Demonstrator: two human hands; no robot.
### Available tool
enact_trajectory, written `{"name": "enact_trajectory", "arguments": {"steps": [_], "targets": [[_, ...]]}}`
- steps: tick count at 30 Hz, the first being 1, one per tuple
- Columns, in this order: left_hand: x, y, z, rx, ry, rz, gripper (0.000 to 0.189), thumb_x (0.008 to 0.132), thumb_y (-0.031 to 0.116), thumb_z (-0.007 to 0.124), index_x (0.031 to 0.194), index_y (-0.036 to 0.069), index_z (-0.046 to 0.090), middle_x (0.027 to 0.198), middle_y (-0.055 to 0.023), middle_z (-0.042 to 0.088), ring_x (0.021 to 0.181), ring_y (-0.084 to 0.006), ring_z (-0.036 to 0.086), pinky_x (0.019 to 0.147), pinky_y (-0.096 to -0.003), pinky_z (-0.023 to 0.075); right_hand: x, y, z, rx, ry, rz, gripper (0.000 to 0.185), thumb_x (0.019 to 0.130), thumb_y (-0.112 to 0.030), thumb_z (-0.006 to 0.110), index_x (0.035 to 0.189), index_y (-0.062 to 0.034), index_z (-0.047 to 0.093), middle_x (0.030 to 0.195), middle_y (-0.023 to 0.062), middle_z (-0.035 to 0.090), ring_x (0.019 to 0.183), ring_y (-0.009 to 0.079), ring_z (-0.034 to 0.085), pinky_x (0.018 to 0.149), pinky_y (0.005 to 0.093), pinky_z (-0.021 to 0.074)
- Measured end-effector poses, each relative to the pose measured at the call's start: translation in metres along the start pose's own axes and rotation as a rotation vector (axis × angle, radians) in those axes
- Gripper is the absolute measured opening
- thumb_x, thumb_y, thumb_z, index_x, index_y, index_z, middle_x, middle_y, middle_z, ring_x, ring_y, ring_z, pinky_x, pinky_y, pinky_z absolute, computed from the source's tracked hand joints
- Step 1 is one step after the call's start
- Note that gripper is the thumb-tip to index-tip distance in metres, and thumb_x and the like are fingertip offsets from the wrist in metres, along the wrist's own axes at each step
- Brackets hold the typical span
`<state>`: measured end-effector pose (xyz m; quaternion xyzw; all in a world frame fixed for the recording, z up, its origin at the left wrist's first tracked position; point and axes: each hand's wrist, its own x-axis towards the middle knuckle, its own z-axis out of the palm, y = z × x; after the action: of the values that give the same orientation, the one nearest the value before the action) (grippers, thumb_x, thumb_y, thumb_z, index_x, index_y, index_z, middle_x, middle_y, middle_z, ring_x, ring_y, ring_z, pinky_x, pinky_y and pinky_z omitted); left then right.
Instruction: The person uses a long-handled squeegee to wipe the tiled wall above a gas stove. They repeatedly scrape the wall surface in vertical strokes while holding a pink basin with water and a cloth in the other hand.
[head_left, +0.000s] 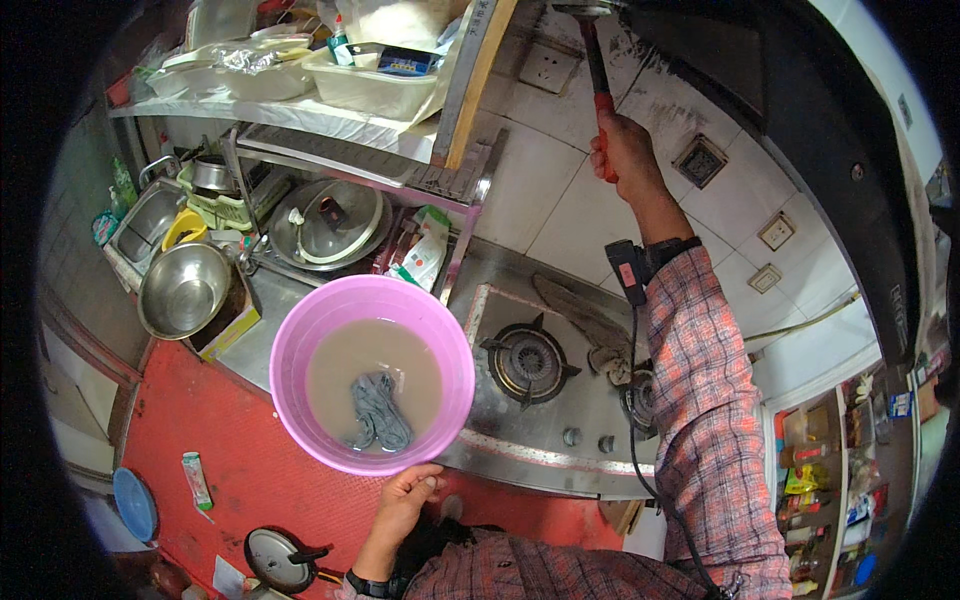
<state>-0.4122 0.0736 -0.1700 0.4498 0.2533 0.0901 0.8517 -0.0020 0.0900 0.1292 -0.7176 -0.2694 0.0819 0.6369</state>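
Note:
My right hand (626, 154) is closed around the red grip of a long-handled scraper (592, 56), held up against the tiled wall (559, 169). The scraper's flat head is near the top edge of the view, by a dirty patch of tile. My left hand (409, 499), fingers curled, is just below the near rim of a pink plastic basin (289, 360); whether it touches the rim I cannot tell. Murky water fills the lower part of the basin, with a wet grey-blue cloth (379, 412) in it.
A gas stove (461, 450) is right of the basin, with a dark cloth (577, 315) across its back. The range hood (817, 150) hangs at right. Further left are a metal dish rack (322, 154), a steel bowl (187, 289) and a sink (146, 225). A lidded pan (277, 559) sits on the red floor.

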Motion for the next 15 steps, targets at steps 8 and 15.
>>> {"name": "enact_trajectory", "arguments": {"steps": [8,15], "targets": [[0.005,-0.013,0.015,-0.013,0.003,-0.002,0.017,0.085,0.008,0.052,0.100,0.002,0.059,0.078,0.0004,0.058,0.064,-0.0068,0.051,0.057,-0.0195,0.0427,0.011,-0.002,-0.018,-0.096,0.045,-0.020,0.022,0.085,-0.030,0.053,0.083,-0.0087,0.047,0.062,0.0007,0.045,0.043,0.0080,0.039,0.034,0.0214,0.0315],[0.010,-0.009,0.015,0.012,0.003,-0.036,0.019,0.086,0.006,0.050,0.103,0.002,0.058,0.086,-0.0025,0.061,0.072,-0.0074,0.054,0.065,-0.0205,0.0445,0.005,0.010,-0.029,-0.025,0.054,0.063,0.031,0.083,-0.038,0.053,0.082,-0.0079,0.046,0.058,0.0011,0.045,0.041,0.0100,0.041,0.032,0.0235,0.0320]]}}
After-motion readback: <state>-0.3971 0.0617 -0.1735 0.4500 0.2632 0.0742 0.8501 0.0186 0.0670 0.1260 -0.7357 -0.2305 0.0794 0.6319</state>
